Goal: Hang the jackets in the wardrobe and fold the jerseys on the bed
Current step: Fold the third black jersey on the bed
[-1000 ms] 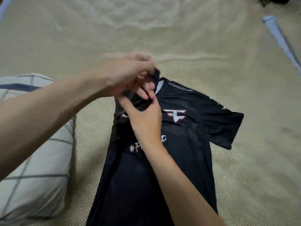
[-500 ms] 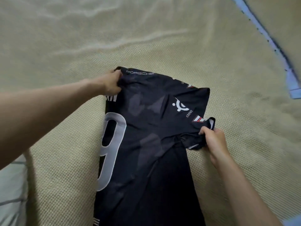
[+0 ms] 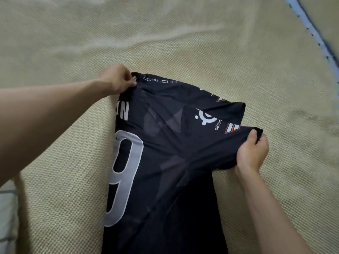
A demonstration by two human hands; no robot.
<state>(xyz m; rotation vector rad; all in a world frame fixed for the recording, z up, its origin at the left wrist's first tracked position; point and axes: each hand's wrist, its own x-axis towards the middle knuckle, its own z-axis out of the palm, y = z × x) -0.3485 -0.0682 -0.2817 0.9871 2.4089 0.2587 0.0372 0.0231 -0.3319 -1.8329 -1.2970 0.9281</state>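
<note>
A black jersey [image 3: 165, 162] with a white number 9 and white logos lies folded lengthwise on the beige woven bed cover [image 3: 201, 43]. My left hand [image 3: 119, 79] pinches the jersey's top left corner near the collar. My right hand [image 3: 252, 151] grips the end of the sleeve at the right and holds it a little off the cover. The sleeve is stretched out sideways between the two hands. The jersey's lower part runs out of view at the bottom.
A pale checked pillow [image 3: 7, 217] shows at the lower left edge. A light blue strip with dark trim [image 3: 308, 24] crosses the top right corner. Wrinkled beige cover stretches beyond the jersey.
A second ago both hands were at the collar with the jersey's front up. Now its back with the 9 shows, my right hand has taken the sleeve end, and both hands pull it taut.
</note>
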